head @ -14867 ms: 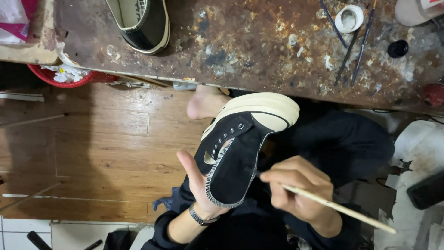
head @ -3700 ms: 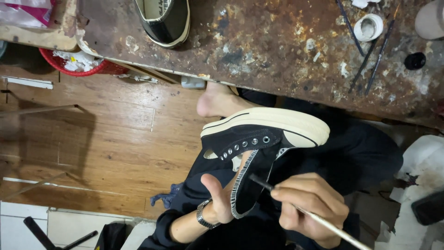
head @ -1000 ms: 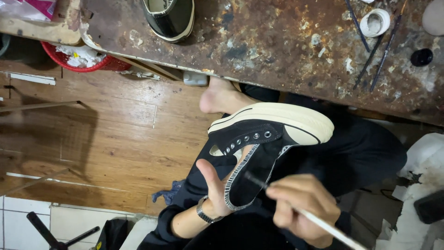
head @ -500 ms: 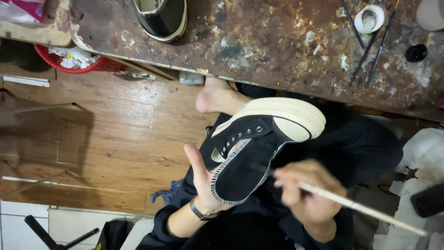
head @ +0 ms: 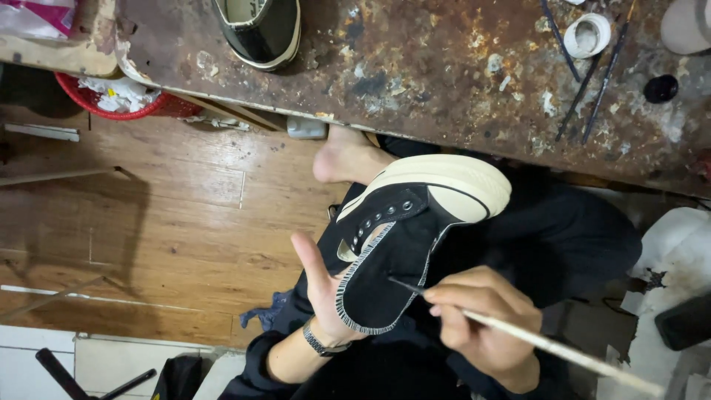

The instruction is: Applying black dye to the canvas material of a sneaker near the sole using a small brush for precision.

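A black canvas sneaker [head: 404,244] with a cream rubber toe cap and sole lies over my lap, its toe pointing up and right. My left hand [head: 320,285] sits inside and under its heel end, thumb sticking up, and holds it. My right hand [head: 478,322] grips a long thin white-handled brush [head: 548,348], whose dark tip touches the black side panel of the sneaker near its stitched white edge. A watch is on my left wrist.
A stained, rusty workbench [head: 444,74] runs across the top. On it stand a second black sneaker [head: 259,30], a small white cup [head: 587,35], thin brushes [head: 585,74] and a black lid [head: 661,88]. A red basket [head: 118,100] stands on the wooden floor at left.
The sneaker has been turned in my left hand, from sole-side tilted to its side panel facing up. My right hand has brought the brush tip back onto the black canvas.
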